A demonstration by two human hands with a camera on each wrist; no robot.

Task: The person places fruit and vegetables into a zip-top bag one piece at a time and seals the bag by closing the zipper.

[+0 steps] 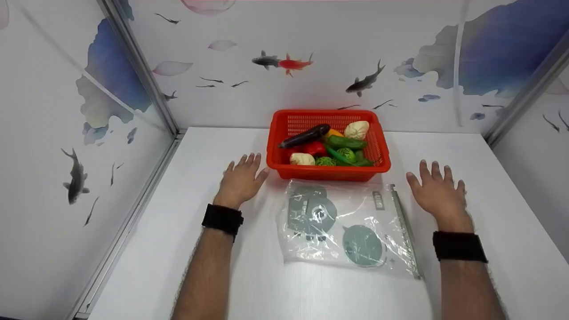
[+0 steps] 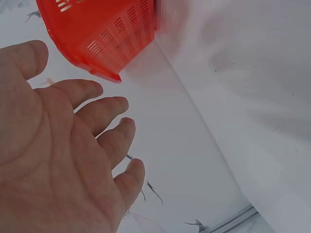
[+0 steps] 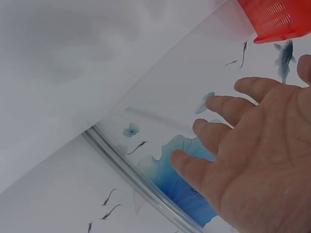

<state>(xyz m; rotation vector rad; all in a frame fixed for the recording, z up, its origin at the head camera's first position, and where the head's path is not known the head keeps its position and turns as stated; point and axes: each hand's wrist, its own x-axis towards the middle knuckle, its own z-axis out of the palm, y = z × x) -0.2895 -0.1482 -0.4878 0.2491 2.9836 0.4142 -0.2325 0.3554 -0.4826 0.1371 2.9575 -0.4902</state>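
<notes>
My left hand (image 1: 240,182) is held palm down with its fingers spread, just left of a red plastic basket (image 1: 329,174). On the other side my right hand (image 1: 438,191) has its fingers spread too, right of a clear bag (image 1: 324,251). Neither hand holds anything. The bag lies flat in front of the basket, with green-grey prints and a slider strip (image 1: 406,231) along its right edge. Inside the basket are an eggplant (image 1: 306,136), a green cucumber-like vegetable (image 1: 346,142), red and yellow pieces, pale ones (image 1: 357,130) and patterned green balls (image 1: 326,161).
The white table (image 1: 355,293) backs onto a wall (image 1: 320,89) painted with fish and petals. Side panels with metal corner posts (image 1: 138,66) stand left and right. Black bands (image 1: 223,218) wrap both wrists.
</notes>
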